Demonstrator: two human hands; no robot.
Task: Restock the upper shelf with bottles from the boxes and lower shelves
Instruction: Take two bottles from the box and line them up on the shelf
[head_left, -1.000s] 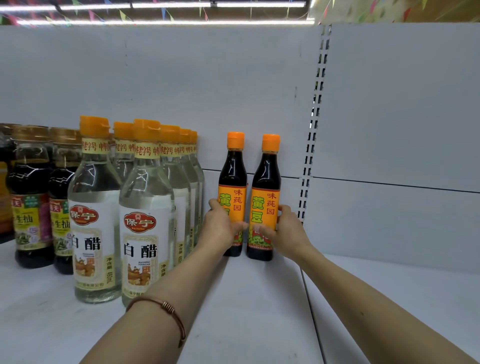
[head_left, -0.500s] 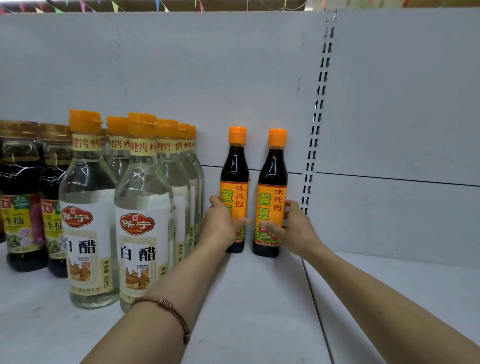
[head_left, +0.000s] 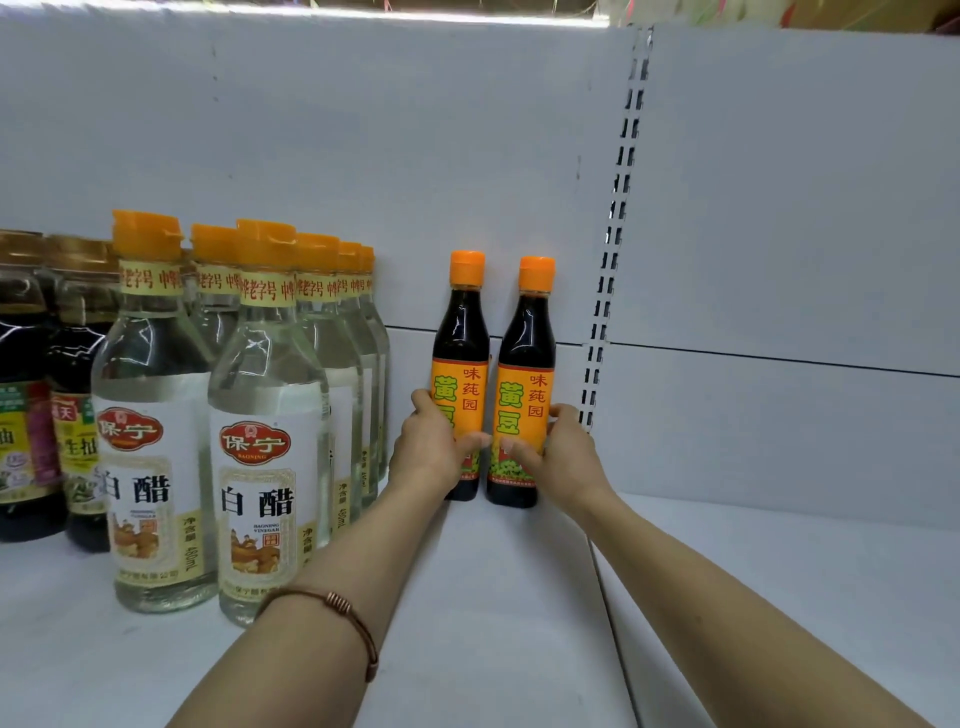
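Stood upright at the back of the upper shelf (head_left: 509, 597), just beside each other: two dark sauce bottles, the left bottle (head_left: 461, 374) gripped by the left hand (head_left: 434, 452) and the right bottle (head_left: 527, 384) by the right hand (head_left: 558, 457), fingers curled round the orange labels. Probably glass, so fairly heavy, stiff, breakable and a little slippery. Best held at the labelled middle, not at the narrow neck.

A white back panel (head_left: 363, 156) rises behind everything, crossed by a thin horizontal seam. A slotted metal upright (head_left: 618, 218) runs down it, right of centre, its dark slots in two columns. A strip of bright light (head_left: 415, 13) lines the top edge, with bits of coloured bunting (head_left: 701, 10) showing at the upper right, too blurred to make out.
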